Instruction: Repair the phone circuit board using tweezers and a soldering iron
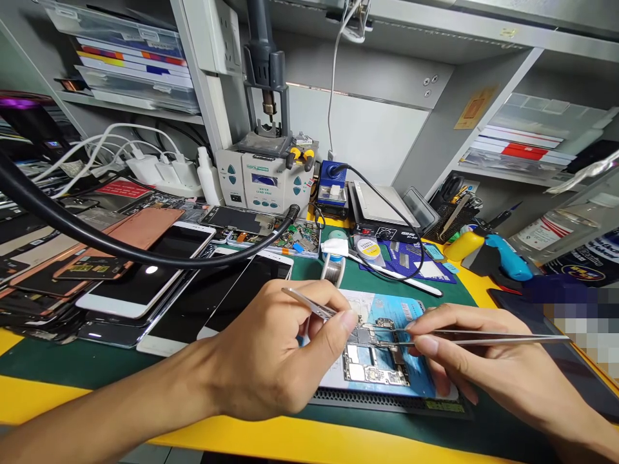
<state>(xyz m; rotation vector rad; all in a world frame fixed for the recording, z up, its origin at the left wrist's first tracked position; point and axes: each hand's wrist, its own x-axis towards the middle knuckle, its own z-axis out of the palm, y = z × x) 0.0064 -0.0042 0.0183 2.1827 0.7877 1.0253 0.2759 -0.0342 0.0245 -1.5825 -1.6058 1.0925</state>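
Okay, so I'm working both hands over the bench, and they're sitting close together without touching. My left hand point(275, 351) is pinching short tweezers point(309, 303), and my right hand point(476, 361) is clamped on long tweezers point(503, 335). The two tools are coming in from opposite sides over a phone circuit board point(374, 367). I can't tell if the tips are actually on the board, because my left fingers are blocking the view.

The board is lying flat on a blue printed mat point(416, 380), which is sitting on a green work mat point(309, 274) near the front of the bench. Room-wise, things are getting tight! A big pile of phones point(145, 277) is crowding the left side, a black hose point(97, 238) is stretching across above them, and the yellow bench edge point(271, 441) is running along just below my hands. Ahead, a strip of green mat is leading to a solder spool point(333, 269), with a parts tray point(285, 238) sitting just beyond it.
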